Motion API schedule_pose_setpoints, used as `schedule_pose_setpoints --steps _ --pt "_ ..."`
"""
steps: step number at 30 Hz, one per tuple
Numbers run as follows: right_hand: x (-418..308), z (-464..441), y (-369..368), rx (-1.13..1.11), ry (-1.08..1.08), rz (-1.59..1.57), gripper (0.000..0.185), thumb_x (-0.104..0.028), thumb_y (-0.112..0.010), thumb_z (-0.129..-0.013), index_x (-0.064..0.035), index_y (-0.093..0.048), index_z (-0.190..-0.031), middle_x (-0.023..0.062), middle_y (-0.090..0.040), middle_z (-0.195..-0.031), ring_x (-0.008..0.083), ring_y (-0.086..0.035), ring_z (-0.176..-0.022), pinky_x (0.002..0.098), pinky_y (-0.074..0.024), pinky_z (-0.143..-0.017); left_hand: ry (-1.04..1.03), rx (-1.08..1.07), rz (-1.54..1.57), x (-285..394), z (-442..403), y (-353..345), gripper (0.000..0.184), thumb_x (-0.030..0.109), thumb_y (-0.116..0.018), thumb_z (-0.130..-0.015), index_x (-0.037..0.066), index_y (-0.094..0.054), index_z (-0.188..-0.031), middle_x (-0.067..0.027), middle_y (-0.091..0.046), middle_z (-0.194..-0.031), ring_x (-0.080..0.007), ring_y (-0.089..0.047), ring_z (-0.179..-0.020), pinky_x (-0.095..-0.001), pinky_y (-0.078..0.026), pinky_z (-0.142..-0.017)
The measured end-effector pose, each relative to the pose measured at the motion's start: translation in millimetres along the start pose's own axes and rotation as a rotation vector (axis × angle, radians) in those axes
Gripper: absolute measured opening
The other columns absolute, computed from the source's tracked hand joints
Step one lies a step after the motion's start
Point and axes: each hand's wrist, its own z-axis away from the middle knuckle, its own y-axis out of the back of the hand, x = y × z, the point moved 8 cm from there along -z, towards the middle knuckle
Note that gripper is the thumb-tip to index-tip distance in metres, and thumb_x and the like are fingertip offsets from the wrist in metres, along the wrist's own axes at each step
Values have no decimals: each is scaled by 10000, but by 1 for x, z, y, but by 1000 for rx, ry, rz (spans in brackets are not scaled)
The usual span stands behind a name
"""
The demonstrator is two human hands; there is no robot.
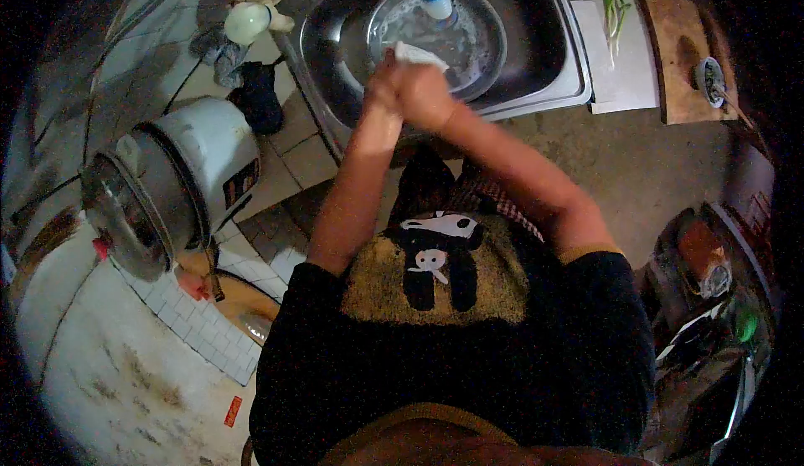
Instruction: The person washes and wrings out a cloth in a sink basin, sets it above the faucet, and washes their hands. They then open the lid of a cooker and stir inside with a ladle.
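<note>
Both of my hands are together over the near rim of a metal basin point(496, 24) that stands in the sink point(536, 64). My left hand point(383, 85) is closed and pressed against my right hand point(425, 96), whose fingers are also closed. From between them sticks out a white cloth point(419, 56), blurred by motion, so its full shape does not show. Foamy water covers the bottom of the basin. Just beyond my hands, a faucet nozzle point(435, 4) with a blue collar hangs over the water.
Right of the sink are green onions point(614, 14) on a white surface, and a cutting board point(674, 39) bearing a small bowl point(712, 81). At left stand a large lidded cooker point(201, 148), a black bag point(258, 97) and a pale round object point(245, 24).
</note>
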Motion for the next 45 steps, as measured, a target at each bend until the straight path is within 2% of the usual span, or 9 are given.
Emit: schedule_pose_setpoints --steps 4,13,16,21,25,27,30,36,45 --pt "74 -22 20 109 -451 27 208 -291 -580 -775 -98 -624 -712 132 -598 -687 333 -574 -608 407 -463 -534 46 124 195 -14 -32 5 314 300 -401 -921 67 -499 -1107 -79 -541 -1069 -219 -546 -956 -364 -450 -850" --pt "-18 -22 32 204 33 -142 220 -282 -573 -772 -83 -626 -695 139 -609 -715 332 -595 -656 408 -471 -558 -57 -42 138 9 -10 2 333 296 -371 -914 65 -491 -1122 -69 -538 -1085 -224 -528 -996 -385 -428 -882" --pt "65 -26 19 185 -492 -37 211 -266 -591 -754 -74 -615 -670 139 -594 -664 333 -582 -603 409 -468 -546 -5 98 217 -5 -28 0 329 258 -391 -893 23 -483 -1104 -101 -541 -1050 -238 -538 -942 -382 -441 -852" --pt "-1 -13 23 172 -191 -186 273 -320 -580 -779 -64 -619 -694 153 -592 -638 335 -573 -568 417 -463 -529 -27 -424 327 -17 -46 42 330 254 -403 -894 23 -475 -1118 -109 -537 -1057 -248 -536 -955 -397 -443 -850" --pt "-26 -9 20 296 93 -168 292 -318 -576 -795 -53 -598 -675 146 -579 -609 335 -562 -552 421 -459 -528 -85 49 14 0 -28 49 327 253 -390 -904 31 -469 -1131 -109 -529 -1084 -249 -527 -982 -400 -441 -853" --pt "67 -8 1 175 -499 -103 273 -292 -581 -797 -52 -604 -669 126 -582 -626 343 -558 -581 401 -465 -559 -103 168 -75 19 -12 28 326 253 -387 -906 33 -468 -1134 -109 -527 -1090 -250 -525 -989 -401 -440 -853" --pt "90 -2 2 -133 -569 -118 257 -308 -579 -802 -62 -640 -847 113 -641 -814 290 -609 -721 354 -473 -653 -2 102 81 25 4 -17 218 173 -465 -872 55 -516 -1048 -63 -573 -1003 -220 -553 -935 -319 -440 -837" --pt "83 -9 4 21 -258 -1072 494 -308 -626 -801 -167 -472 -1249 84 -594 -1082 197 -607 -826 367 -503 -702 -89 -33 -737 65 17 -18 339 116 -523 -835 18 -471 -1155 -84 -552 -1087 -180 -519 -990 -306 -398 -879" --pt "62 -18 23 -31 -196 -135 479 -111 -646 -692 -125 -518 -1153 160 -598 -884 351 -590 -762 410 -492 -682 -525 147 -1406 68 27 -7 411 218 -535 -853 40 -436 -1210 -121 -485 -1216 -203 -455 -1118 -340 -355 -938"
